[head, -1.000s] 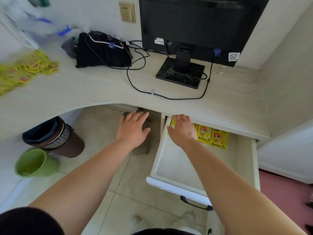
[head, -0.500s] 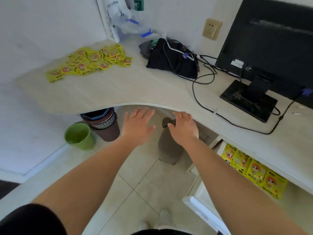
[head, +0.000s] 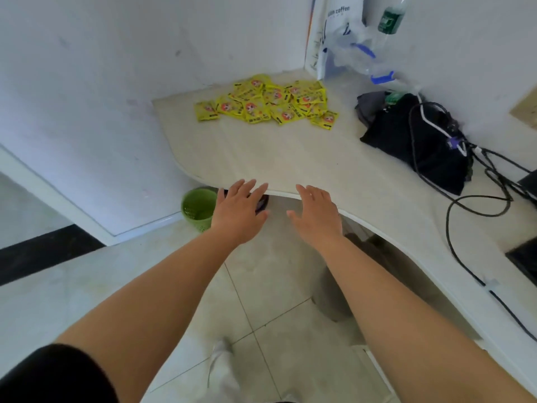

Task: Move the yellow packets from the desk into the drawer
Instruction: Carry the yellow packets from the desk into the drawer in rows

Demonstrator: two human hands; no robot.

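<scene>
A loose pile of several yellow packets (head: 270,101) with red cartoon prints lies at the far corner of the pale desk (head: 290,158), near the wall. My left hand (head: 239,212) and my right hand (head: 316,215) hover side by side at the desk's curved front edge, well short of the pile. Both hands have the fingers spread and hold nothing. The drawer is out of view.
A black bag (head: 415,141) with cables (head: 476,205) lies on the desk to the right. A white paper bag (head: 334,33) and a plastic bottle (head: 388,21) stand in the far corner. A green bin (head: 197,207) sits on the floor under the desk's left end.
The view has swung left, away from the open drawer and the monitor. Both hands have moved from the drawer toward the desk edge facing the packet pile.
</scene>
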